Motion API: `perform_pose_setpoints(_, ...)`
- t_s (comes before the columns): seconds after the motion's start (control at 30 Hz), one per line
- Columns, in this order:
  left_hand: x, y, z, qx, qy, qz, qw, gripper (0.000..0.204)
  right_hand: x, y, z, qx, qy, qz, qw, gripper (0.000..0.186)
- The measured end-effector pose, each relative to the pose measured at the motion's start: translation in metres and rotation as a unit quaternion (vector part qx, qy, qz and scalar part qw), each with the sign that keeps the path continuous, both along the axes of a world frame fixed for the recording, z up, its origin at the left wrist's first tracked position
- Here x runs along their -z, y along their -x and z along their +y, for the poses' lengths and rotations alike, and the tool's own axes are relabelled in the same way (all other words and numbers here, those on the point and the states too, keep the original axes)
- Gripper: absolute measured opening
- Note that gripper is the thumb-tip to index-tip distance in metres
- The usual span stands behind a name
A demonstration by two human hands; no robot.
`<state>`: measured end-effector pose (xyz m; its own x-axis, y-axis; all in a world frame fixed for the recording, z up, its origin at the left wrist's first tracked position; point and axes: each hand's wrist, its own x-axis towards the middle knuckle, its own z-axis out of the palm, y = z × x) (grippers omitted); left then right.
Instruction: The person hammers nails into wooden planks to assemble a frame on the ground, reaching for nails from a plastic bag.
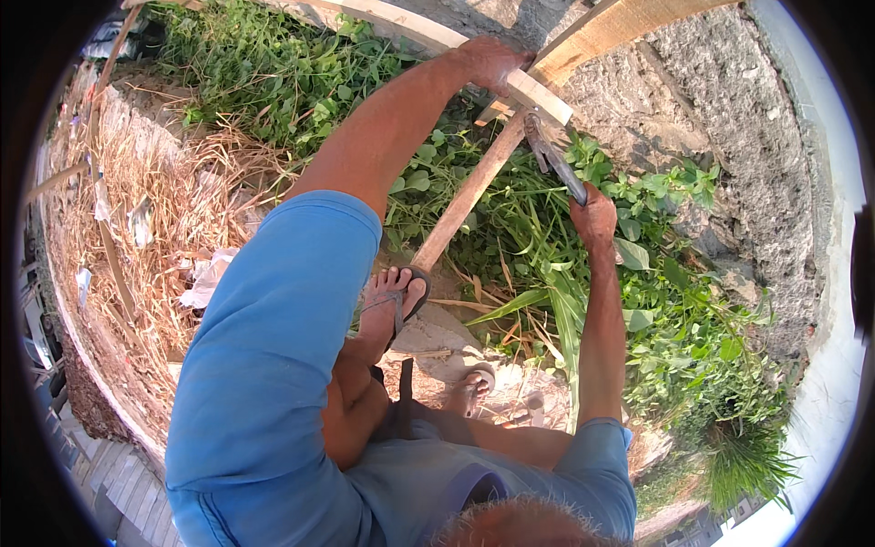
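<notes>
My left hand [492,64] is wrapped round a pale squared wooden bar [541,95], close to its near end. My right hand [594,217] grips the lower end of a dark metal hand tool [567,173] with a long grey handle; its exact kind I cannot make out. The tool's upper end lies at the joint just below the bar's end. From that joint a weathered wooden pole [469,198] slants down to my sandalled foot [395,296]. A wider plank [611,36] rises from the same joint toward the upper right.
A rough stone and cement wall [756,137] runs along the right. Green weeds [437,173] surround the timber, and dry straw [200,191] with pale scraps [208,278] covers the left. A thin upright stick [109,242] stands at far left. My other sandalled foot [469,390] is lower down.
</notes>
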<state>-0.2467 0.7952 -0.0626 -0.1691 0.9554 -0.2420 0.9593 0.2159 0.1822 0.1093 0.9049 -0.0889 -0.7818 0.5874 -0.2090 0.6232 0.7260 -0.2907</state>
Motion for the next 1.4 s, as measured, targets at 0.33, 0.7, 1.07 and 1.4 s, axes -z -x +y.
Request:
perform_pose_setpoints(0.33, -0.024, -0.041, -0.107, -0.025, -0.103, 0.029, 0.994, 0.109, -0.111, -0.072, -0.158, 0.015, 0.200, 0.026, 0.979, 0.024)
perform_pose_setpoints(0.7, -0.276, -0.184, -0.621, -0.425, -0.339, -0.331, 0.771, 0.037, -0.140, -0.134, -0.213, 0.017, 0.375, -0.091, 0.922, 0.020)
perform_pose_setpoints(1.07, -0.153, -0.357, -0.810, -0.577, 0.144, -0.171, 0.785, 0.026, -0.205, -0.179, -0.272, 0.001, 0.403, -0.113, 0.908, 0.010)
perform_pose_setpoints(1.4, 0.015, -0.340, -0.754, -0.583, 0.178, -0.019, 0.793, 0.030, -0.170, -0.142, -0.220, -0.040, 0.311, -0.131, 0.940, 0.030)
